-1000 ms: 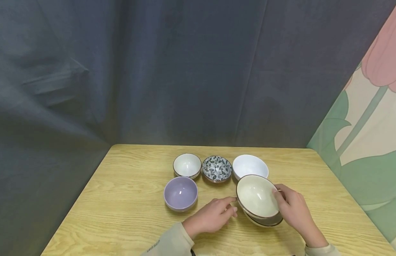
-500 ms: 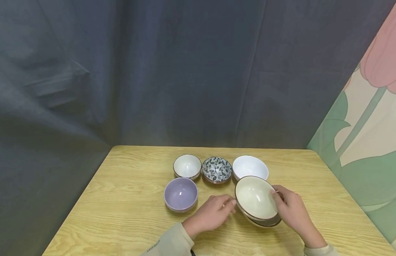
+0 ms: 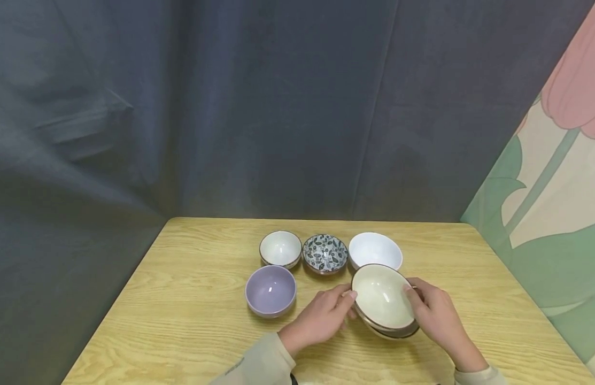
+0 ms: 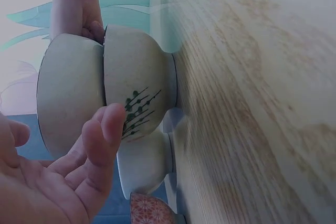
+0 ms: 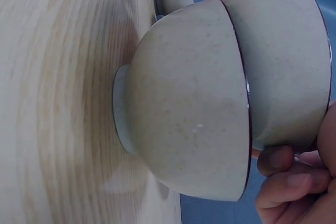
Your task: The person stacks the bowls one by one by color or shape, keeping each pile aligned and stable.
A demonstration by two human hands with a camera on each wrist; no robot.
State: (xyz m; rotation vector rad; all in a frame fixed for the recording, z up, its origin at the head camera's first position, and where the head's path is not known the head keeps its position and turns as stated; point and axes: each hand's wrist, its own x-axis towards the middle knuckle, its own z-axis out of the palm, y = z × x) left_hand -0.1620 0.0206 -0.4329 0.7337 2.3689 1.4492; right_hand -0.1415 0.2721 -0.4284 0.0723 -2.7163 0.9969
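Observation:
A cream bowl with a brown rim (image 3: 383, 299) sits tilted in the mouth of a second cream bowl (image 5: 191, 98) with a matching rim. The left wrist view shows a green sprig painted on the lower bowl's side. My right hand (image 3: 439, 315) grips the upper bowl at its right rim, thumb inside and fingers curled beneath the edge. On the opposite side, my left hand (image 3: 321, 316) is spread at the bowls, its thumb tip overlapping the upper rim in the head view. Its loosely bent fingers (image 4: 113, 121) reach the outer walls where the bowls meet.
Behind the stack stands a white bowl (image 3: 376, 250). A leaf-patterned bowl (image 3: 325, 254) and a small white bowl with a dark rim (image 3: 280, 248) continue that row leftward. A purple bowl (image 3: 271, 291) stands nearer. The wooden table (image 3: 191, 321) ends at a dark curtain.
My left hand has closed in on the left side of the two bowls, its thumb rising to the upper rim. The upper bowl and my right hand have shifted slightly left.

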